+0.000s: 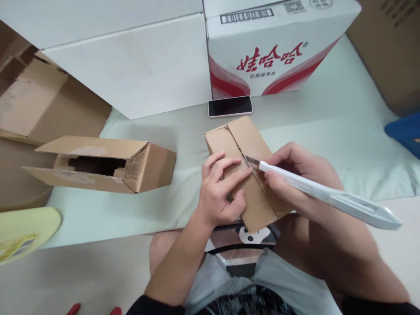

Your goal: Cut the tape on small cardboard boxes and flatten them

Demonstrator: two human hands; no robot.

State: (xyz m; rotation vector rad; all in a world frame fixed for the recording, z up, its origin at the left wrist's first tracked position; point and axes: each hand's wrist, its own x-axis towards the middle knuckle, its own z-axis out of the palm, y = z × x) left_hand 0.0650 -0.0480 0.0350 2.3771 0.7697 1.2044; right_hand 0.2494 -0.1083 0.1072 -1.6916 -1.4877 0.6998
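A small closed cardboard box (251,135) lies at an angle near the front edge of the cloth-covered surface, a seam running along its top. My left hand (223,188) holds the box steady from the left, with its bent fingers pressed on the top beside the seam. In my right hand (295,175) is a utility knife (311,186) with a white handle, gripped between thumb and fingers. Its blade is out, and the tip meets the seam just above my left index fingertip.
An open cardboard box (157,166) stands on the left with its flaps raised. A phone (230,106) lies before a white and red carton (272,57). White boxes (131,65) rise at the back left, a yellow object (29,229) juts in below, and something blue (405,131) sits right.
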